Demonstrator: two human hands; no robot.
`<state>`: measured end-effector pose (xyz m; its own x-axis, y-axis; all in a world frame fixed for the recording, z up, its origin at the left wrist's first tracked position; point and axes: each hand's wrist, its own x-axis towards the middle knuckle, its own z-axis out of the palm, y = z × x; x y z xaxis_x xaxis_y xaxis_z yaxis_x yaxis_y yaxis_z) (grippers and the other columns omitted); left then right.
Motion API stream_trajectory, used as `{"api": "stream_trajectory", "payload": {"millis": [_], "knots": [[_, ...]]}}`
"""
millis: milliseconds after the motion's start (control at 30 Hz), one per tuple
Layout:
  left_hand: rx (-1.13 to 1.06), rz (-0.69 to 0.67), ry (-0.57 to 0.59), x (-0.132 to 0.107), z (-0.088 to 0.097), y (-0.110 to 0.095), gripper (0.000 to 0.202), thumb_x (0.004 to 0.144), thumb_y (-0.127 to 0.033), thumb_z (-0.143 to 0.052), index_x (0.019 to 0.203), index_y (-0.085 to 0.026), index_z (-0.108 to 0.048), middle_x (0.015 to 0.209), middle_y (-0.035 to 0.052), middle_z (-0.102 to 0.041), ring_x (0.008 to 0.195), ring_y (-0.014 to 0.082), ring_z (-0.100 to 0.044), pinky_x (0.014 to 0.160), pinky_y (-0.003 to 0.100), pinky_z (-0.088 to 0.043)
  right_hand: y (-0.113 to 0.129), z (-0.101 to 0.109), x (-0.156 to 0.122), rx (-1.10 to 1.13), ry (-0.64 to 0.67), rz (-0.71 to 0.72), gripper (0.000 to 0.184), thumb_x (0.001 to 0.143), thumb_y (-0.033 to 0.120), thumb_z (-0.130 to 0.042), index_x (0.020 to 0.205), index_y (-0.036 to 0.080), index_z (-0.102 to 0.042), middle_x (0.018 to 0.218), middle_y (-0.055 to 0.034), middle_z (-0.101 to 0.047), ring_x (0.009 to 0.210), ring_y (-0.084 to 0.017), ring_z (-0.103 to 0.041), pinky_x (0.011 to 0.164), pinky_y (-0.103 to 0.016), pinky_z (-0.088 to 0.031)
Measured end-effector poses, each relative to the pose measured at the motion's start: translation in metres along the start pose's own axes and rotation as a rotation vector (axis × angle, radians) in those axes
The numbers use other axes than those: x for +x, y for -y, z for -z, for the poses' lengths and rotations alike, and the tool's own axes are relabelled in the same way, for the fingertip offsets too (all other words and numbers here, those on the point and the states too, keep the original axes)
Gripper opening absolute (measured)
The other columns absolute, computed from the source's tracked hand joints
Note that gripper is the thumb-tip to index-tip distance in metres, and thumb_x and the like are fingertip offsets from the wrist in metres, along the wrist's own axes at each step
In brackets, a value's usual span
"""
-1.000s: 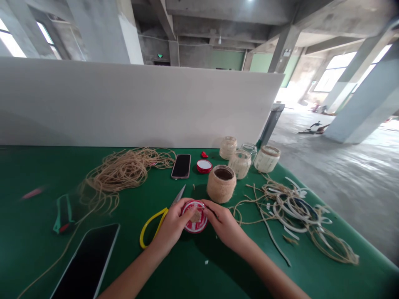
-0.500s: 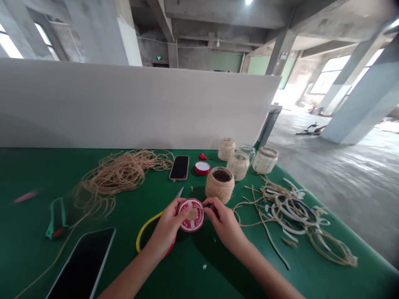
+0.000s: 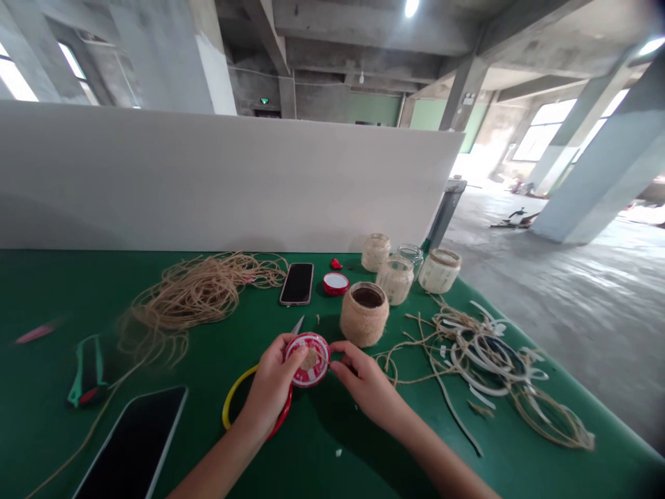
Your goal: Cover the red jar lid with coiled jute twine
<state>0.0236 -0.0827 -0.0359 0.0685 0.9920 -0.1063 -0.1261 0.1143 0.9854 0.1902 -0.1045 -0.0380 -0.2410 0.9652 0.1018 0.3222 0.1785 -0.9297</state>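
The left hand [image 3: 269, 388] and right hand [image 3: 361, 378] grip a red-and-white lid [image 3: 312, 360] by its rim, a tan patch on its face. Yellow-handled scissors [image 3: 240, 398] lie just left of the lid on the green worktop [image 3: 52, 443]. White strips [image 3: 481, 360] lie right of it. Just beyond it stands a twine-wrapped jar [image 3: 364, 315]; a phone [image 3: 297, 284] lies farther back.

A smartphone [image 3: 296, 283], a loose heap of jute twine [image 3: 192, 294], and twine-wrapped glass jars [image 3: 395, 279] on a green table [image 3: 41, 277]
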Motion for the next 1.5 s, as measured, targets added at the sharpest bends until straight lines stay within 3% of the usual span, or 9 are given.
{"api": "stream_trajectory", "payload": {"millis": [167,267,500,600,700,900,1067,1233,1500], "knots": [[-0.047,-0.024,-0.001,-0.0025,0.0012,-0.0011,0.025,0.074,-0.034,-0.06,0.088,-0.015,-0.053,0.071,0.0004,-0.063,0.063,0.0125,-0.057,0.058,0.022,-0.045,0.0019,-0.0017,-0.0016,0.093,0.124,0.039,0.023,0.09,0.03,-0.04,0.101,0.017,-0.055,0.073,0.0,-0.055,0.066,-0.011,-0.05,0.06,-0.022,-0.04],[-0.063,-0.037,-0.001,-0.0046,0.0001,-0.0014,0.023,0.075,-0.034,-0.06,0.087,-0.015,-0.052,0.071,0.0001,-0.062,0.062,0.012,-0.057,0.059,0.022,-0.045,0.0041,-0.0018,-0.002,0.142,0.102,0.064,0.023,0.088,0.03,-0.044,0.104,0.016,-0.053,0.088,-0.0032,-0.058,0.078,-0.014,-0.053,0.067,-0.024,-0.042],[0.025,-0.047,0.036,-0.005,-0.004,-0.0007,0.032,0.074,-0.037,-0.06,0.096,-0.016,-0.053,0.09,0.0063,-0.065,0.082,0.021,-0.062,0.07,0.029,-0.048,-0.0027,-0.0064,-0.0006,0.172,0.016,0.033,0.012,0.085,0.026,-0.049,0.088,0.016,-0.055,0.077,-0.0001,-0.056,0.07,-0.012,-0.051,0.064,-0.023,-0.042],[0.066,-0.091,0.067,-0.0051,-0.0031,-0.0037,0.042,0.074,-0.036,-0.06,0.11,-0.018,-0.05,0.105,0.0083,-0.063,0.097,0.0239,-0.059,0.078,0.03,-0.047,-0.0015,-0.0069,0.0004,0.283,0.013,0.032,0.015,0.087,0.028,-0.046,0.092,0.016,-0.054,0.078,-0.001,-0.056,0.071,-0.012,-0.052,0.064,-0.023,-0.044],[0.07,-0.074,0.123,-0.0051,-0.0029,-0.0063,0.045,0.072,-0.035,-0.063,0.112,-0.018,-0.051,0.103,0.0086,-0.064,0.094,0.025,-0.06,0.075,0.03,-0.048,0.0029,-0.0047,0.0011,0.325,0.004,0.042,0.021,0.088,0.03,-0.044,0.101,0.017,-0.054,0.084,-0.0026,-0.058,0.071,-0.012,-0.053,0.065,-0.024,-0.045],[-0.009,0.046,0.158,-0.0027,-0.0039,-0.0057,0.034,0.07,-0.034,-0.064,0.096,-0.013,-0.058,0.086,0.0085,-0.068,0.077,0.0222,-0.063,0.068,0.03,-0.048,0.0024,0.0004,0.0023,0.209,-0.088,0.06,0.026,0.087,0.03,-0.045,0.11,0.02,-0.053,0.098,-0.0043,-0.061,0.088,-0.016,-0.056,0.075,-0.026,-0.047],[0.007,0.025,0.168,-0.0024,-0.0029,-0.0042,0.032,0.074,-0.033,-0.06,0.1,-0.014,-0.06,0.089,0.0079,-0.067,0.081,0.0225,-0.062,0.072,0.03,-0.047,-0.0019,-0.0011,0.0015,0.153,-0.026,0.024,0.028,0.088,0.03,-0.043,0.114,0.022,-0.052,0.089,-0.0028,-0.062,0.068,-0.013,-0.055,0.058,-0.022,-0.045],[0.006,0.031,0.137,-0.0027,-0.0028,-0.0026,0.032,0.074,-0.034,-0.059,0.1,-0.014,-0.06,0.087,0.0073,-0.068,0.077,0.0211,-0.062,0.068,0.028,-0.046,-0.0024,-0.0022,0.0017,0.06,-0.066,0.036,0.027,0.087,0.028,-0.045,0.111,0.021,-0.054,0.098,-0.004,-0.061,0.086,-0.017,-0.056,0.077,-0.027,-0.044],[0.034,-0.008,0.038,-0.0011,-0.0002,-0.0024,0.027,0.074,-0.035,-0.058,0.09,-0.015,-0.063,0.078,0.0044,-0.068,0.072,0.0184,-0.061,0.064,0.025,-0.046,-0.0032,-0.0025,0.0007,-0.101,-0.093,0.034,0.024,0.088,0.026,-0.04,0.11,0.022,-0.051,0.071,0.001,-0.055,0.062,-0.013,-0.05,0.058,-0.023,-0.039]]}}
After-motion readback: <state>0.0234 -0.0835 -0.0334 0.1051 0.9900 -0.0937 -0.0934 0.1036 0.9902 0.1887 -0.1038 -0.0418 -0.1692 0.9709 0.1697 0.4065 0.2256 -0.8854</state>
